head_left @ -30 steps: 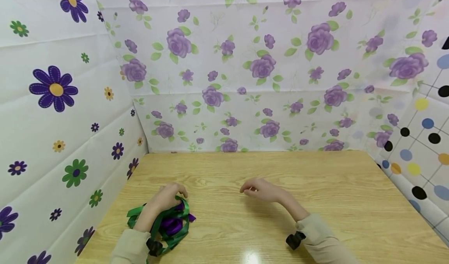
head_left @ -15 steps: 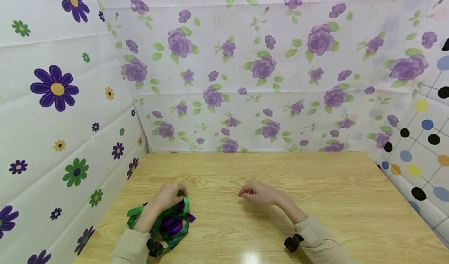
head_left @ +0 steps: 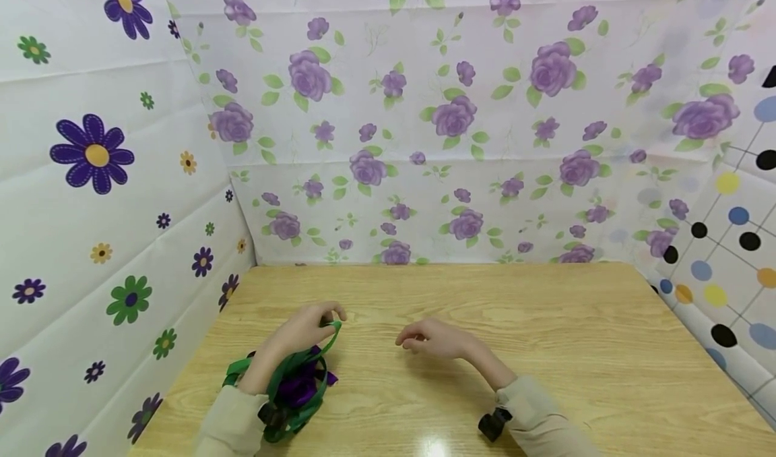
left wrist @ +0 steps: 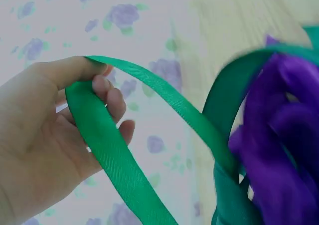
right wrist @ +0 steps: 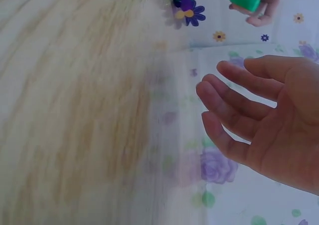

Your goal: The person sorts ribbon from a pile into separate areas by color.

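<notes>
At the left of the table, my left hand (head_left: pixel 309 327) pinches a green ribbon (left wrist: pixel 112 147) between thumb and fingers. In the left wrist view the ribbon loops over the thumb, one length hanging down and another running to the pile. That pile of tangled green ribbon and shiny purple ribbon (head_left: pixel 297 386) lies below the left hand and forearm, which hide part of it. My right hand (head_left: pixel 438 340) hovers over the middle of the table, its fingers loosely bent and nothing held, as the right wrist view (right wrist: pixel 264 108) confirms.
The wooden table (head_left: pixel 515 309) meets a flower-printed cloth wall (head_left: pixel 424 194) at the back. A daisy-printed cloth (head_left: pixel 130 241) stands along the left side, and a dotted cloth (head_left: pixel 727 255) along the right. Each wrist carries a small black camera (head_left: pixel 494 423).
My left hand has moved forward and right, lifting a loop of green ribbon away from the pile. The right hand has drifted left, towards the left hand.
</notes>
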`<state>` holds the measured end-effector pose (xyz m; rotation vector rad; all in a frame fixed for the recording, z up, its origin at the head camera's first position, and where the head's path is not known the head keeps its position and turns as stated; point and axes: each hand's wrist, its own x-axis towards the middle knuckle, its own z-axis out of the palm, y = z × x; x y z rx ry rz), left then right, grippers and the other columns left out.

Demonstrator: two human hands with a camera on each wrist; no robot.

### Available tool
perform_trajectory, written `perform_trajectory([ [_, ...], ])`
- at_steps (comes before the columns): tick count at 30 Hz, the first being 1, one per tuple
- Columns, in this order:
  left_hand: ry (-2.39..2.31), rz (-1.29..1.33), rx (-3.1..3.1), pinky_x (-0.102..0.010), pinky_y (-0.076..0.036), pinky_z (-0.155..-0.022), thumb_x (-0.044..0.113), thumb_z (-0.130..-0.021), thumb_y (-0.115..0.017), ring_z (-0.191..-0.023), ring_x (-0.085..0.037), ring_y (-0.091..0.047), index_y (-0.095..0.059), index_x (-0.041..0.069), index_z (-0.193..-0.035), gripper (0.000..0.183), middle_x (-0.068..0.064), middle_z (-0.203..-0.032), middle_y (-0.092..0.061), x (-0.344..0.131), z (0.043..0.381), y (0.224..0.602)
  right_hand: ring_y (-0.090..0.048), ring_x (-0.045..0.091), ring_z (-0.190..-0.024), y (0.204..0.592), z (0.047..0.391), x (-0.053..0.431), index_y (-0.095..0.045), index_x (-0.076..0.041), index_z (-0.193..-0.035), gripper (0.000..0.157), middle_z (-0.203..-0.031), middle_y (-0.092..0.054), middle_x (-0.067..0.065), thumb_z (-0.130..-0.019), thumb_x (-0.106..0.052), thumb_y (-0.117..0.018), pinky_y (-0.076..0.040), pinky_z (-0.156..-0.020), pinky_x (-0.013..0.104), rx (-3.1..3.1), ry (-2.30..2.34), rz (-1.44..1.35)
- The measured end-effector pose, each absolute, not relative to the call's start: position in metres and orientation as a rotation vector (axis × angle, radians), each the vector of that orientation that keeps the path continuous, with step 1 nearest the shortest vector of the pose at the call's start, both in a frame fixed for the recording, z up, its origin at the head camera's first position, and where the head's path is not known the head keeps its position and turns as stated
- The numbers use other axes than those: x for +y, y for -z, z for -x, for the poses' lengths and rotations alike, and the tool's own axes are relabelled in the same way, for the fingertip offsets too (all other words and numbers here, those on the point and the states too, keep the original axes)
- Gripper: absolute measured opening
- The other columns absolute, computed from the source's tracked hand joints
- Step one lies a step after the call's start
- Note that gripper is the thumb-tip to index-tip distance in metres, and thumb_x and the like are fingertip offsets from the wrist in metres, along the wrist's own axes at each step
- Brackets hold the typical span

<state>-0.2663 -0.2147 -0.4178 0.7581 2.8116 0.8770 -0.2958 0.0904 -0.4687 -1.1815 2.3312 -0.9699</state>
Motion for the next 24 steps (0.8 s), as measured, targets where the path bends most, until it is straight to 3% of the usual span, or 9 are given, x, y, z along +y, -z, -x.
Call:
perform_trajectory([
  [6, -0.942, -0.878, 2.716, -0.021, -0.036, -0.056, 0.001, -0.093, -0.056, -0.056, -0.005, -0.041, -0.064, 0.015, -0.109, 0.023, 0.001, -0.071, -0.054, -0.199, 0.267, 0.411, -0.067, 0.023, -0.096, 0.474, 0.296, 0.078, -0.06, -0.005, -0.127, 0.034, -0.119, -0.066, 0.014, -0.104, -0.026, -0.045, -0.052, -0.078, 0.022, 2.291, 1.028, 1.223],
  [11, -1.047, -0.942, 2.66, -0.022, -0.037, -0.059, 0.002, -0.092, -0.058, -0.06, -0.007, -0.042, -0.061, 0.015, -0.113, 0.025, -0.002, -0.075, -0.055, -0.185, 0.267, 0.406, -0.064, 0.01, -0.102, 0.474, 0.295, 0.065, -0.056, -0.018, -0.133, 0.037, -0.123, -0.065, 0.01, -0.102, -0.035, -0.048, -0.052, -0.085, 0.024, 2.266, 1.155, 1.234],
  [15, -1.148, -0.972, 2.597, -0.022, -0.038, -0.062, -0.001, -0.091, -0.059, -0.064, -0.009, -0.045, -0.059, 0.009, -0.118, 0.029, -0.006, -0.082, -0.057, -0.176, 0.267, 0.404, -0.06, 0.01, -0.109, 0.469, 0.293, 0.057, -0.055, -0.025, -0.133, 0.035, -0.129, -0.061, 0.003, -0.1, -0.036, -0.051, -0.051, -0.088, 0.026, 2.222, 1.274, 1.21],
  [19, -1.221, -0.994, 2.54, -0.023, -0.04, -0.063, -0.004, -0.09, -0.061, -0.069, -0.01, -0.051, -0.057, 0.004, -0.122, 0.034, -0.009, -0.089, -0.06, -0.167, 0.265, 0.401, -0.057, 0.017, -0.115, 0.466, 0.292, 0.05, -0.058, -0.022, -0.128, 0.03, -0.13, -0.058, 0.003, -0.1, -0.031, -0.054, -0.05, -0.091, 0.028, 2.099, 1.391, 1.197],
  [24, -1.268, -1.008, 2.506, -0.024, -0.048, -0.065, -0.004, -0.088, -0.063, -0.071, -0.01, -0.058, -0.057, 0.006, -0.123, 0.036, -0.009, -0.091, -0.064, -0.16, 0.265, 0.397, -0.058, 0.025, -0.12, 0.467, 0.291, 0.049, -0.063, -0.003, -0.122, 0.033, -0.127, -0.062, 0.014, -0.099, -0.025, -0.056, -0.049, -0.096, 0.031, 1.927, 1.499, 1.184],
])
